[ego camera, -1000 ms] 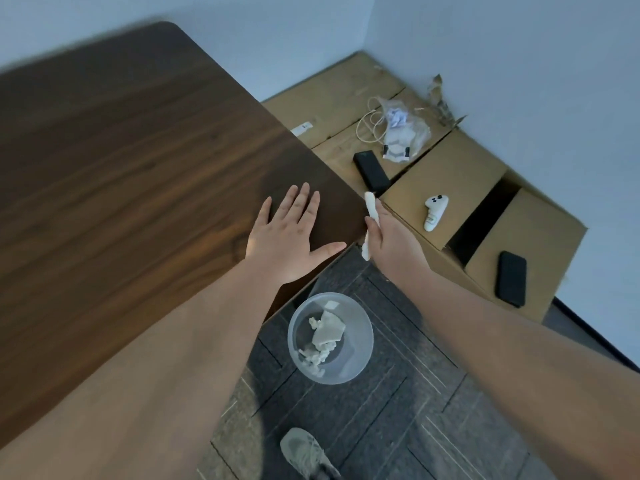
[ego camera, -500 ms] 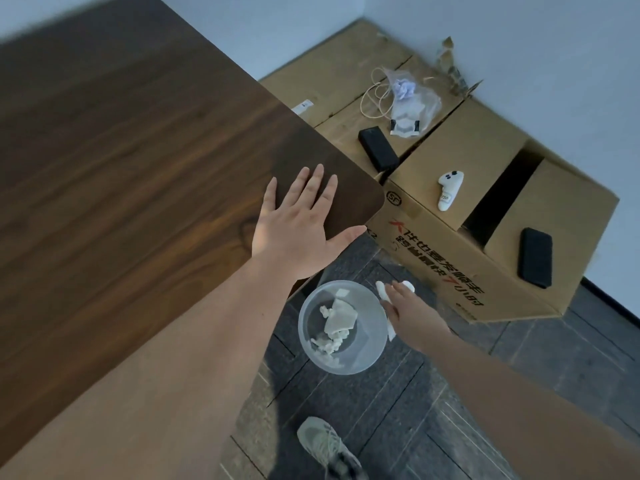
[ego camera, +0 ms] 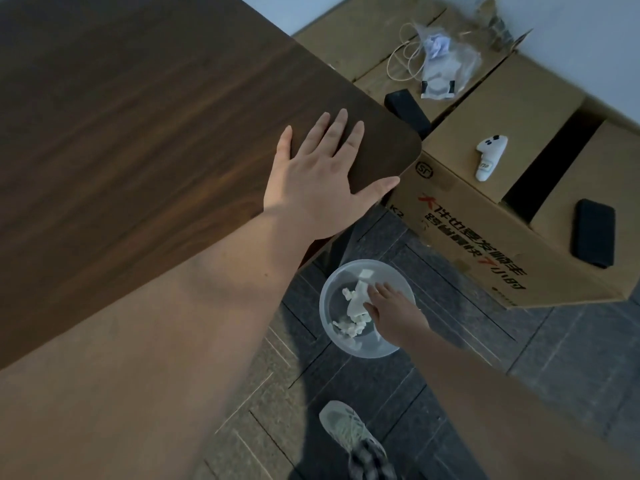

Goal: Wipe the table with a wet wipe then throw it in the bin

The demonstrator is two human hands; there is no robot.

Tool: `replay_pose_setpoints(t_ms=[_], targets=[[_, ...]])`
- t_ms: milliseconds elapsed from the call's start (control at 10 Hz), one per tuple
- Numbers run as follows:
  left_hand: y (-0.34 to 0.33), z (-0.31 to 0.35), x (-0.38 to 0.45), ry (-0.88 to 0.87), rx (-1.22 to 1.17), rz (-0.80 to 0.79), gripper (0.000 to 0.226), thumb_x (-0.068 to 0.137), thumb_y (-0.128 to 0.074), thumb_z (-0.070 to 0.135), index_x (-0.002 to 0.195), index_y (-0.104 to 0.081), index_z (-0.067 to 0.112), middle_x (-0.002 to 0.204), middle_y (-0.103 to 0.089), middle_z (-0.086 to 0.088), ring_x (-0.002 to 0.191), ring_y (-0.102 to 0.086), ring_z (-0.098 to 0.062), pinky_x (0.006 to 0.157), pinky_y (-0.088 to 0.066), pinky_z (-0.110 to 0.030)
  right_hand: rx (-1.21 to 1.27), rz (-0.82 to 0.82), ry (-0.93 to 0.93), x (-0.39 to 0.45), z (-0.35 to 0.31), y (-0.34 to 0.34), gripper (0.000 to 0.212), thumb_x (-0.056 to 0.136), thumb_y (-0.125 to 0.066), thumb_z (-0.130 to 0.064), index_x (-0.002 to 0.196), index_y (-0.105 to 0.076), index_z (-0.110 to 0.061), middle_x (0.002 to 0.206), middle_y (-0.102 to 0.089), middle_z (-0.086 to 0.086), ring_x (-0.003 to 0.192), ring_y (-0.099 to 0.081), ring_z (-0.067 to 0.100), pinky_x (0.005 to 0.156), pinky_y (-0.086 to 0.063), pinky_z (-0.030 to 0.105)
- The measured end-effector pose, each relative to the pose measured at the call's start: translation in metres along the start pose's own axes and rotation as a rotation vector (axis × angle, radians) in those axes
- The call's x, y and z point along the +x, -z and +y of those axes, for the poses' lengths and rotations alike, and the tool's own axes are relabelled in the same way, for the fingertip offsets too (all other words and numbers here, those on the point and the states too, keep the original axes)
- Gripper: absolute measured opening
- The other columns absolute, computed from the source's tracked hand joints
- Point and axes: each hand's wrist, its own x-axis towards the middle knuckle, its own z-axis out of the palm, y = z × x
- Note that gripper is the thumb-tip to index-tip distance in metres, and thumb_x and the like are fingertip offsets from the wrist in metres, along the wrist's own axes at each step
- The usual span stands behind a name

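My left hand (ego camera: 322, 181) lies flat, fingers spread, on the near right corner of the dark wooden table (ego camera: 138, 133). On the floor below that corner stands a clear round bin (ego camera: 329, 327) holding several crumpled white wipes. My right hand (ego camera: 391, 313) reaches into the bin's mouth from the right. Its fingertips touch a white wet wipe (ego camera: 356, 301) in the middle of the bin. Whether the fingers still pinch that wipe or have let it go cannot be told.
An open cardboard box (ego camera: 485, 237) stands right of the table, against the wall. On its flaps lie a white controller (ego camera: 490, 155), a black phone (ego camera: 594, 232), a black block (ego camera: 407, 110) and a plastic bag with cable (ego camera: 440, 60). My shoe (ego camera: 349, 431) rests on grey floor tiles.
My right hand carried the wipe down from the table corner to the bin's rim, then into the bin's mouth. My left hand stayed flat on the table corner.
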Motion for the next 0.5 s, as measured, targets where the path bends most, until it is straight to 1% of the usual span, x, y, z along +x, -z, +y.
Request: replay_pose_setpoints(t_ms=[100, 200, 400, 500], targets=[[0.001, 0.0, 0.0, 0.001, 0.0, -0.003, 0.086, 0.082, -0.008, 0.079, 0.152, -0.004, 0.03, 0.161, 0.001, 0.007, 0.146, 0.006, -0.01, 0.118, 0.003, -0.048, -0.044, -0.036, -0.04, 0.003, 0.0, -0.009, 0.06, 0.101, -0.02, -0.045, 0.152, -0.007, -0.016, 0.161, -0.007, 0.004, 0.148, -0.002, 0.02, 0.119, -0.008, 0.04], [0.001, 0.0, -0.001, 0.003, 0.003, -0.008, 0.086, 0.082, -0.008, 0.08, 0.152, -0.003, 0.03, 0.161, 0.002, 0.008, 0.146, 0.007, -0.01, 0.118, 0.003, -0.048, -0.069, -0.053, -0.04, 0.001, -0.002, -0.012, 0.062, 0.1, -0.019, -0.05, 0.152, -0.002, -0.02, 0.161, 0.0, 0.003, 0.147, 0.004, 0.019, 0.119, -0.002, 0.042], [0.005, 0.0, -0.002, 0.002, -0.015, -0.028, 0.086, 0.081, -0.008, 0.08, 0.151, -0.002, 0.032, 0.161, 0.003, 0.008, 0.146, 0.008, -0.01, 0.118, 0.003, -0.048, -0.08, -0.021, 0.064, -0.018, -0.003, 0.005, 0.063, 0.099, -0.018, -0.052, 0.152, 0.0, -0.022, 0.161, 0.004, 0.001, 0.147, 0.008, 0.018, 0.119, 0.002, 0.04], [0.008, 0.0, -0.005, 0.012, -0.02, -0.058, 0.085, 0.081, -0.008, 0.08, 0.151, 0.0, 0.032, 0.161, 0.005, 0.009, 0.146, 0.009, -0.01, 0.118, 0.005, -0.048, -0.077, -0.055, 0.118, -0.034, 0.0, 0.022, 0.084, 0.079, 0.006, -0.067, 0.152, 0.003, -0.024, 0.16, 0.007, 0.0, 0.147, 0.01, 0.016, 0.118, 0.004, 0.038]])
